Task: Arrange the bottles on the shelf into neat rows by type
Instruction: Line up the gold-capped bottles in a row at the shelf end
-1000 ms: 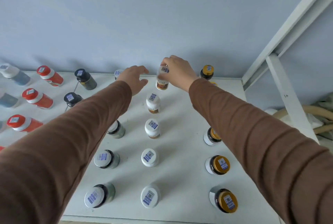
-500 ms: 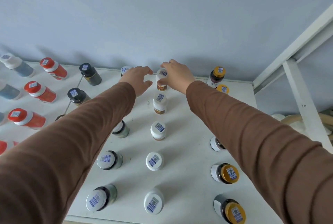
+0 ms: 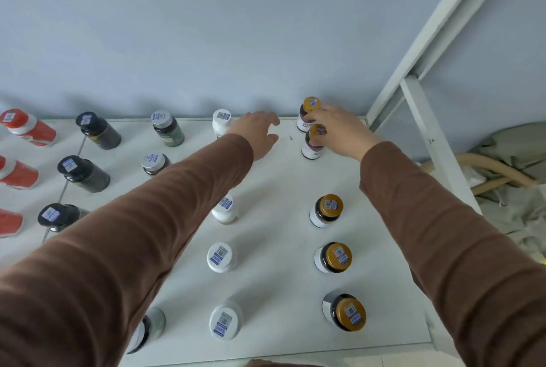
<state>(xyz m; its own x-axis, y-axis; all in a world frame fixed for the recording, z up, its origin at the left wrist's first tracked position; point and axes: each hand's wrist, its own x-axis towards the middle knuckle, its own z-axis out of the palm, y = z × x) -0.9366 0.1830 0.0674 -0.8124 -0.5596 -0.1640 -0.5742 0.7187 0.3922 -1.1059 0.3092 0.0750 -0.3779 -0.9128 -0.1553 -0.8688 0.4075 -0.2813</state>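
The white shelf (image 3: 277,227) carries bottles in rows running front to back. At the right stands a row of gold-capped dark bottles (image 3: 328,213). My right hand (image 3: 339,133) is closed on the second gold-capped bottle from the back (image 3: 312,148), just in front of the rearmost one (image 3: 308,112). My left hand (image 3: 260,133) hovers open beside the rearmost white-capped bottle (image 3: 221,122), holding nothing. More white-capped bottles (image 3: 220,257) line the middle, partly hidden by my left arm. Silver-capped dark bottles (image 3: 167,128) stand further left.
Black-capped bottles (image 3: 97,130) and red bottles (image 3: 28,127) lie on the left shelf section. A blue wall backs the shelf. White frame posts (image 3: 425,118) rise at the right, with beige hose and cloth (image 3: 502,171) beyond them.
My right hand let go of the rear white-capped bottle and moved right onto a gold-capped bottle. My left hand shifted right too. The camera swung right.
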